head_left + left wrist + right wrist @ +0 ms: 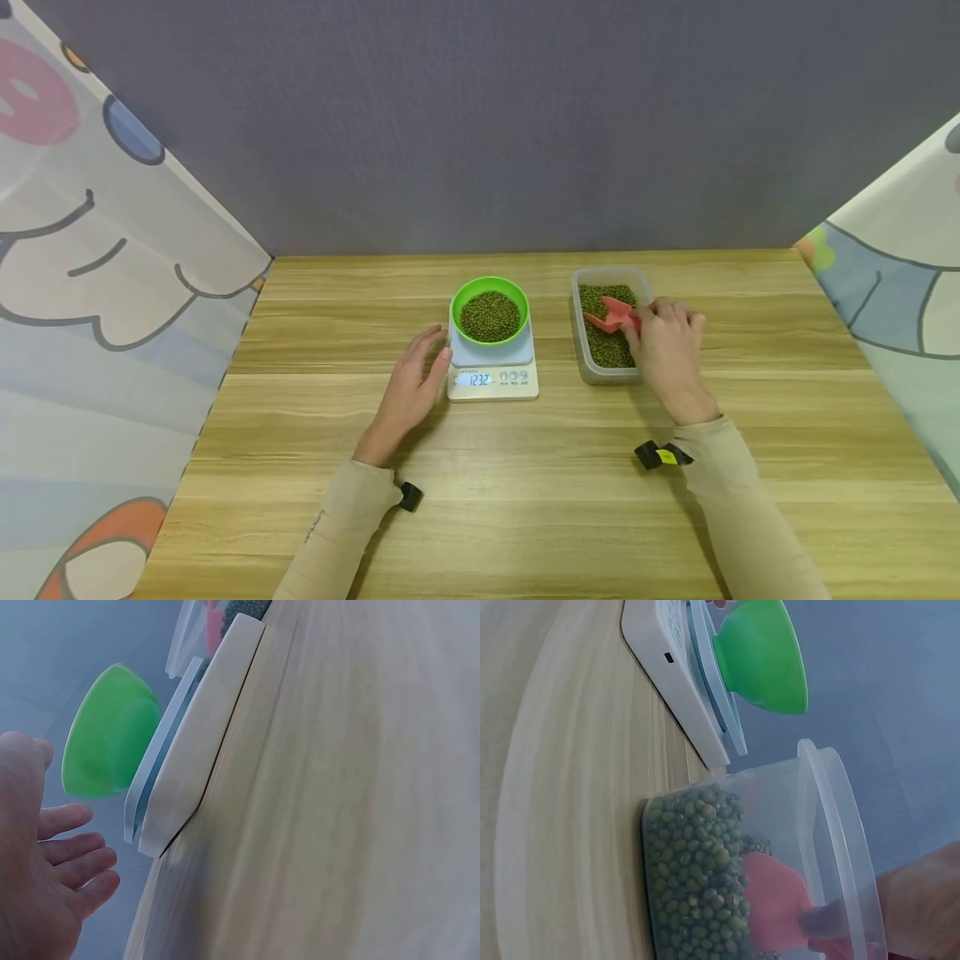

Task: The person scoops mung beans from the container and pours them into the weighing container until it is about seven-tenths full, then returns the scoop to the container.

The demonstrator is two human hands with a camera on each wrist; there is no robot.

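Note:
My right hand (670, 354) grips the handle of a pink scoop (617, 315), which rests on the mung beans (609, 350) inside a clear plastic tub (592, 374). Through the tub's wall, the right wrist view shows the scoop's pink bowl (772, 900) against the beans. My left hand (408, 385) is beside the kitchen scale (493, 393), fingers relaxed and holding nothing. On the scale's platform sits a green bowl (459, 327) with mung beans (490, 317) in it. The display (476, 380) reads about 123.2.
All of it stands on a wood-grain table (525, 500). A grey partition (487, 125) rises along the back edge, and cartoon-printed panels (97, 275) flank both sides. The tub stands right of the scale, with a narrow gap between.

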